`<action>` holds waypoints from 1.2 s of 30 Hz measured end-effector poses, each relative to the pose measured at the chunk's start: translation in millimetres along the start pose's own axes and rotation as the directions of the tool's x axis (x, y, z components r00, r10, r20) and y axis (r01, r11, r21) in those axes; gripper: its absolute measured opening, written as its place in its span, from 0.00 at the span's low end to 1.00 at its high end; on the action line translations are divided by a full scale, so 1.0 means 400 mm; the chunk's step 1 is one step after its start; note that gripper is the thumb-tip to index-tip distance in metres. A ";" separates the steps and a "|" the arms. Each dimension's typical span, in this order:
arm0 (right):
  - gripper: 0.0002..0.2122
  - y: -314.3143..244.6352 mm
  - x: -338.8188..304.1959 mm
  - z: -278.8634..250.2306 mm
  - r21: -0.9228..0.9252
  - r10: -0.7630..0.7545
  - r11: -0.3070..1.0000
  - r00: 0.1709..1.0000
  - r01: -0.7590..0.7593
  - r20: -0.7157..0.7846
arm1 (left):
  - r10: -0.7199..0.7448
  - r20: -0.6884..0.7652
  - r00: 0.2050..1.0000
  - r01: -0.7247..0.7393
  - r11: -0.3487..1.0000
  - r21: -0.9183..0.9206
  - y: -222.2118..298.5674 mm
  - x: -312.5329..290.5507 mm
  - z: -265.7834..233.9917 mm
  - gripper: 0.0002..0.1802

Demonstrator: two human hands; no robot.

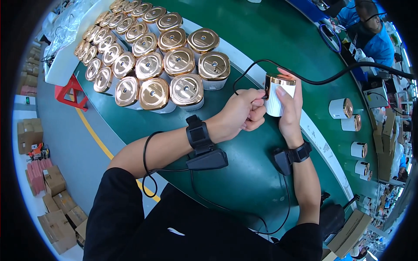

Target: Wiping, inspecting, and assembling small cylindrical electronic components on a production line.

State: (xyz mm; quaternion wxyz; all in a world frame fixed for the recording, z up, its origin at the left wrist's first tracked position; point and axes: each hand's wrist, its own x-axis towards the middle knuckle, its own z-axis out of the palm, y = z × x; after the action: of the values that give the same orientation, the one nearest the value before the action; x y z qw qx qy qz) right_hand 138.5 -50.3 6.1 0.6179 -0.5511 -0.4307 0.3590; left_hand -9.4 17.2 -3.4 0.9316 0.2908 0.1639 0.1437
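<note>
My right hand (290, 108) grips a white ribbed canister with a gold top (274, 101), held upright above the green table (244, 174). My left hand (240, 114) presses its fingertips against the canister's left side, where a black cable (331, 77) comes down from the upper right and loops to the canister's left side. Both wrists carry black strapped devices with cables running back to my body.
Several white canisters with gold lids (150, 56) stand in tight rows at the upper left. More lie on their sides along a white conveyor strip (348, 115) to the right. Another person in blue (374, 37) sits at the far upper right. Cardboard boxes (56, 213) are stacked on the floor left.
</note>
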 end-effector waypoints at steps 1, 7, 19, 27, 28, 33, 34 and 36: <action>0.23 0.005 0.008 -0.010 -0.178 -0.094 0.980 0.996 0.090 -0.014 | 0.000 -0.001 1.000 0.000 1.000 -0.001 0.001 0.001 -0.004 0.22; 0.19 0.006 0.124 -0.251 -0.747 -0.549 0.646 0.774 0.154 -0.316 | 0.012 -0.100 0.995 -0.022 0.995 -0.094 -0.003 -0.009 0.014 0.23; 0.39 0.065 0.724 -0.030 -0.769 -0.507 0.607 0.844 0.203 -0.176 | -0.084 0.040 0.996 0.091 0.965 -0.244 -0.024 -0.005 0.010 0.22; 0.21 0.057 0.464 0.020 0.530 0.125 0.843 0.992 -0.092 -0.027 | -0.009 -0.069 0.998 -0.008 0.968 -0.250 -0.028 -0.024 -0.007 0.21; 0.21 0.030 0.403 0.007 0.513 0.129 0.854 0.991 -0.088 -0.046 | 0.019 -0.085 0.996 -0.038 0.974 -0.225 -0.024 -0.017 0.006 0.21; 0.23 0.022 0.104 0.002 0.348 0.166 0.927 0.985 -0.138 -0.051 | 0.094 -0.107 0.990 -0.111 0.980 -0.166 -0.017 -0.009 0.007 0.22; 0.24 0.029 0.080 0.007 0.254 0.145 0.961 0.982 -0.112 -0.117 | 0.150 -0.136 0.979 -0.168 0.977 -0.131 -0.016 -0.006 0.005 0.22; 0.24 0.032 0.051 0.009 0.124 0.062 0.991 0.988 -0.045 -0.140 | 0.160 -0.137 0.978 -0.171 0.982 -0.076 -0.008 0.001 0.007 0.22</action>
State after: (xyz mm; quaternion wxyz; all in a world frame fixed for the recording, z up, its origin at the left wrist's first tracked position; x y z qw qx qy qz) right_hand 142.9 -28.5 -3.9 0.6697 -0.5485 -0.3477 0.3602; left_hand -7.3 13.4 -3.3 0.9156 0.2526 0.1930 0.2463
